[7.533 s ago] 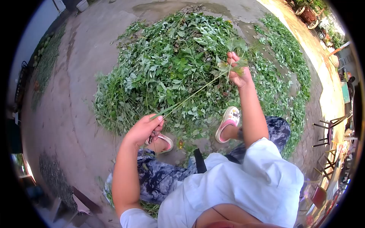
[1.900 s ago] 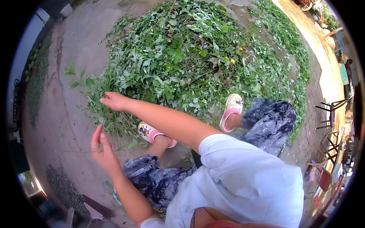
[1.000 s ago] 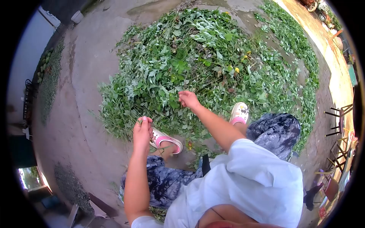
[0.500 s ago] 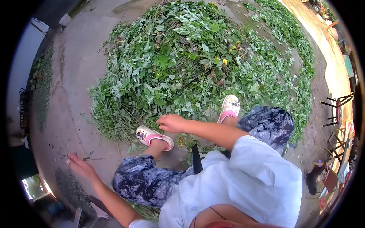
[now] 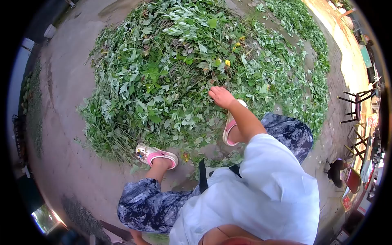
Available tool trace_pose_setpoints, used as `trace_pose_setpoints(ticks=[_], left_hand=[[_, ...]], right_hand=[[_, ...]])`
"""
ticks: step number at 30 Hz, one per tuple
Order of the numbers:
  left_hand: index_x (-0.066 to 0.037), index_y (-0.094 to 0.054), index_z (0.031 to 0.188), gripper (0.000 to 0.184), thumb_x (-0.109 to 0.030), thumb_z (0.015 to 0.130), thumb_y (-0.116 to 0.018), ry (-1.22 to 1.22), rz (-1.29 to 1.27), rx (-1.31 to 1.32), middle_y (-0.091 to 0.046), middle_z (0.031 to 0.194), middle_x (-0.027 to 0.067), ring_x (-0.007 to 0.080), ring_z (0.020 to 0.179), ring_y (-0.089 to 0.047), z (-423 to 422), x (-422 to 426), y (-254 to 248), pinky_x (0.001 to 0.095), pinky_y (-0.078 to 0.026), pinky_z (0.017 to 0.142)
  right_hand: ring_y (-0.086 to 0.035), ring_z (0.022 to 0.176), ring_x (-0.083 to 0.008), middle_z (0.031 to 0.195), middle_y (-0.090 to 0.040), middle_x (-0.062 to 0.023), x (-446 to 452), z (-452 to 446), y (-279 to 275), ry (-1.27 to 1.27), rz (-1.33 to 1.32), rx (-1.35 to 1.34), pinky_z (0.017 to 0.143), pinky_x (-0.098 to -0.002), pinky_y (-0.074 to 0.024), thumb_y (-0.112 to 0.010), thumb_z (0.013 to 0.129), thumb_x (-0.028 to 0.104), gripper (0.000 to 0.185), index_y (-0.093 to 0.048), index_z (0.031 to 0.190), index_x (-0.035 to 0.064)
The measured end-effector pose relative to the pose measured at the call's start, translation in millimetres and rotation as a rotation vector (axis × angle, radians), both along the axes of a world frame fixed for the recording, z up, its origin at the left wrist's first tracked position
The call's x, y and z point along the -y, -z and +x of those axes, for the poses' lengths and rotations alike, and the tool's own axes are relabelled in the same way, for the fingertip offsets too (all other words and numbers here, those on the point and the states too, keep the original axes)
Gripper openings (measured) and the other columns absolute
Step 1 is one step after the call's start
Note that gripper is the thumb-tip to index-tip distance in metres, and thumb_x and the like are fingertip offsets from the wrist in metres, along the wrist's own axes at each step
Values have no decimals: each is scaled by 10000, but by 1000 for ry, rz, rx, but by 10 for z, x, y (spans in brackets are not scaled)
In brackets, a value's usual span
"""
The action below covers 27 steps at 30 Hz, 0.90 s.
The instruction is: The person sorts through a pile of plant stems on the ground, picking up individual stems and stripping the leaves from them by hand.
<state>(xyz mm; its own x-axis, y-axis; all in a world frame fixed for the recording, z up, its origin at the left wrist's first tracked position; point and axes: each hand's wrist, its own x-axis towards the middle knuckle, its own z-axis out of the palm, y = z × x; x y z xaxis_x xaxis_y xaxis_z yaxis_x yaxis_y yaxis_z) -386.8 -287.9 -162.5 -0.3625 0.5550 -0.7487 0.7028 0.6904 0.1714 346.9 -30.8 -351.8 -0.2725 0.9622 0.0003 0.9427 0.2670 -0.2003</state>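
A large heap of cut leafy green stems [image 5: 163,81] covers the ground in front of me. My right hand [image 5: 221,97] is over the near middle of the heap, beside my right shoe [image 5: 229,128]. Its fingers are bent and bunched together at the leaves; what they hold, if anything, is hidden. Of my left arm only a piece of forearm [image 5: 138,237] shows at the bottom edge, and the hand itself is out of sight. My left shoe [image 5: 157,156], white and pink, stands at the heap's near edge.
More stems [image 5: 302,36] lie spread at the upper right. Folding chairs or stools [image 5: 357,104] stand along the right side. A white bucket [image 5: 50,31] is at the far left. Concrete ground [image 5: 61,122] runs along the left, with dark scattered bits [image 5: 81,212] lower down.
My right hand has reached forward and right, from beside the left shoe to the heap. The left hand has drawn back out of view. The whole view has shifted a little.
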Motion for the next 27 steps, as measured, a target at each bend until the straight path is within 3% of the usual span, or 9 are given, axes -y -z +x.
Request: trace_pose_setpoints(ticks=[2,3,8,10,13,18,25,26,27], left_hand=[[38,-532,1068,435,-267,761,-575,24,339,-77,-473,1175,219,348,1101,-433,-48,-558,-140,391,-325,940],[40,-525,1074,362,-229,832,-502,254,463,-494,-487,1158,201,321,1080,-452,-80,-861,-205,380,-326,937],[35,-498,1086,297,-174,890,-418,265,1010,-150,-454,1216,153,255,1127,-427,2176,-2382,-1334,349,-306,959],[30,-520,1046,265,-146,882,-408,303,1036,19,-471,1202,145,244,1134,-421,2936,-2548,-1488,357,-276,982],[17,-524,1008,247,-155,850,-445,468,994,263,-432,1229,159,263,1147,-406,3427,-2672,-1369,360,-292,967],[13,-551,951,213,-140,816,-491,389,784,377,-452,1193,162,265,1135,-415,3577,-2846,-937,365,-292,965],[18,-564,906,185,-125,805,-503,360,667,426,-486,1143,157,253,1090,-444,3646,-2983,-834,351,-315,939],[13,-564,911,192,-134,810,-494,383,658,423,-491,1136,152,257,1091,-443,3668,-3000,-844,355,-313,943],[9,-563,917,199,-143,815,-485,407,649,421,-495,1129,148,260,1093,-442,3696,-3012,-859,359,-310,947]], right_hand=[[-480,896,-241,914,-472,-85,-183,28,-96,115,198,-36,791,-332,-397,-530,684,90,257,-474,934,70],[-476,889,-237,928,-478,-83,-284,34,-144,219,397,-79,789,-330,-395,-534,698,109,248,-480,937,72],[-269,1213,-307,1306,-277,-147,-871,229,-502,773,473,-147,984,-441,-246,-673,656,383,816,-269,1292,71],[-69,1314,-304,1420,-57,-156,-1093,311,-579,886,165,-83,1034,-495,-122,-682,587,533,1110,-32,1373,97],[40,1327,-292,1432,56,-153,-1348,412,-678,865,-98,12,1029,-534,-51,-674,547,595,1207,58,1374,110],[-6,1329,-286,1436,29,-134,-1572,666,-612,926,-154,203,1001,-580,-121,-735,524,474,1197,50,1381,185],[66,1322,-303,1431,98,-133,-1790,1238,-623,888,-388,134,996,-597,-98,-740,529,499,1209,105,1365,272],[-96,1311,-329,1424,-54,-163,-1804,1250,-547,864,-311,127,1002,-586,-119,-751,533,455,1201,105,1360,290],[-96,1311,-329,1424,-54,-163,-1836,1264,-487,864,-309,125,1002,-586,-119,-751,533,455,1201,105,1360,290]])
